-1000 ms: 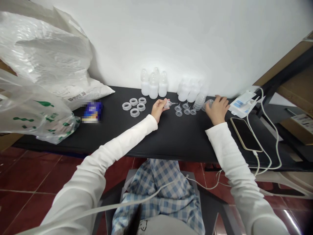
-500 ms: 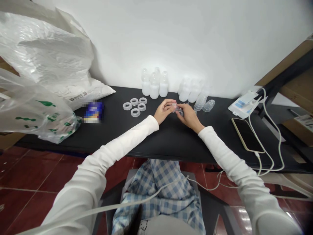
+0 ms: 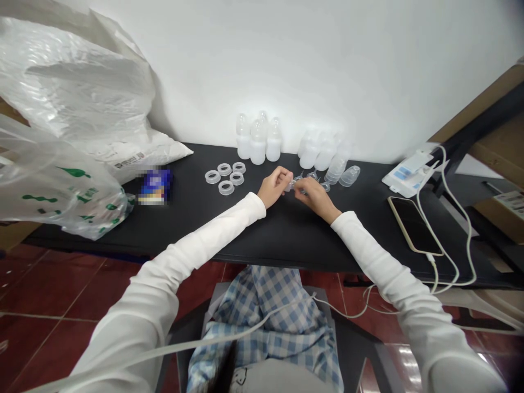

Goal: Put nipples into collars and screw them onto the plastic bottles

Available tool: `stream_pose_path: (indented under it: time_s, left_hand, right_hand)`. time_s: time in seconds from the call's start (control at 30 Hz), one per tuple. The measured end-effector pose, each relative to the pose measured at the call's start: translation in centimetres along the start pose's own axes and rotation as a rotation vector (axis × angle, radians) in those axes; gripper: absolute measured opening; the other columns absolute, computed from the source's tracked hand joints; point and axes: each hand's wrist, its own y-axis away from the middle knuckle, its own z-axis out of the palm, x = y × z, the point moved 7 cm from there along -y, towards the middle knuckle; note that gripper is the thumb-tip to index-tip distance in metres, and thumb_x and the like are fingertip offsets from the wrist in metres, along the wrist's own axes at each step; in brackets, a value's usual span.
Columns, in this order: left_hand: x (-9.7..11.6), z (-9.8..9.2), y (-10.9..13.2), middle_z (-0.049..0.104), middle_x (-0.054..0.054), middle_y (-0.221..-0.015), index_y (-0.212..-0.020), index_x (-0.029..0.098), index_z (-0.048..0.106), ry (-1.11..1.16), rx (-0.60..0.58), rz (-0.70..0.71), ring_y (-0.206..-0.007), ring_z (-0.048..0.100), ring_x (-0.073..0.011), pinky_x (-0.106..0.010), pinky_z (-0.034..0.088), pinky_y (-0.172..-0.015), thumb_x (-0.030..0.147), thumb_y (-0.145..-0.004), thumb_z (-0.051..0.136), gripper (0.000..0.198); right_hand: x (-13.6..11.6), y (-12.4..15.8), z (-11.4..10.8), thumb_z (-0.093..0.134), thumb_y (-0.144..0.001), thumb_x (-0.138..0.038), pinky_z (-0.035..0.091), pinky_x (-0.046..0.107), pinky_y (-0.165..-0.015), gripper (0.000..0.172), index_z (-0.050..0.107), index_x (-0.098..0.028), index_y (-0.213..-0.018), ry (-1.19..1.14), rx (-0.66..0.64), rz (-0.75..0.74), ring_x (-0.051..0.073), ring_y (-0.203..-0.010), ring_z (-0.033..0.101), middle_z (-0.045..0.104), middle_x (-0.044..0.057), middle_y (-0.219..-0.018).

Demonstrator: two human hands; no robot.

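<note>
At the middle of the black table, my left hand point(image 3: 274, 186) is closed on a small translucent piece point(image 3: 289, 186), partly hidden by the fingers. My right hand point(image 3: 317, 197) meets it from the right with bent, pinched fingers; what they hold is hidden. Clear bottle nipples point(image 3: 325, 186) lie just behind and beside my right hand. To the left, several translucent collar rings point(image 3: 226, 188) lie flat. Behind my left hand stand several baby bottles with clear domed caps point(image 3: 257, 143). Behind my right hand are whitish bottles without caps point(image 3: 310, 155), beside stacked clear caps point(image 3: 336, 169).
A single clear cap point(image 3: 350, 176) lies tilted at the right of the stack. Large plastic bags point(image 3: 73, 93) and a blurred blue packet point(image 3: 155, 185) take up the left. On the right lie a phone point(image 3: 414, 225), white cables point(image 3: 466, 229) and a white-blue packet point(image 3: 407, 174).
My right fingers have drawn a little away from the left fingertips and curled inward. More nipples show behind the right hand. My left hand has stayed about in place.
</note>
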Motion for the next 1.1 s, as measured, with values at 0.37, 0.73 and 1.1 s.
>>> stream_pose_path:
  time_s: [0.37,0.73,1.1]
  left_hand:
    - [0.0,0.6,0.1,0.067,0.0,-0.084,-0.092,0.02,0.061,0.1,-0.084,0.065,-0.075,0.064,-0.0106,-0.023,0.052,-0.071,0.054,-0.081,0.078,0.039]
    - [0.1,0.6,0.2,0.059,0.006,-0.064,-0.083,0.021,0.056,-0.009,-0.083,-0.018,-0.052,0.056,-0.008,-0.021,0.044,-0.051,0.049,-0.086,0.075,0.034]
    - [-1.3,-7.2,-1.5,0.059,0.0,-0.075,-0.083,0.02,0.061,-0.331,0.258,-0.019,-0.064,0.055,-0.0108,-0.023,0.048,-0.064,0.038,-0.088,0.072,0.022]
  right_hand:
    - [0.8,0.2,0.1,0.052,-0.1,-0.039,0.057,0.039,-0.086,0.031,0.054,-0.019,-0.124,-0.196,0.088,0.076,0.022,-0.094,0.067,0.069,0.012,-0.107]
    - [1.1,0.3,0.8,0.047,-0.102,-0.038,0.058,0.037,-0.08,0.02,0.061,-0.024,-0.105,-0.196,0.05,0.11,0.02,-0.084,0.066,0.07,0.007,-0.093]
    - [0.3,-0.2,0.3,0.045,-0.103,-0.027,0.056,0.043,-0.093,0.026,0.067,-0.024,-0.118,0.173,-0.083,-0.073,0.025,-0.105,0.066,0.07,0.012,-0.113]
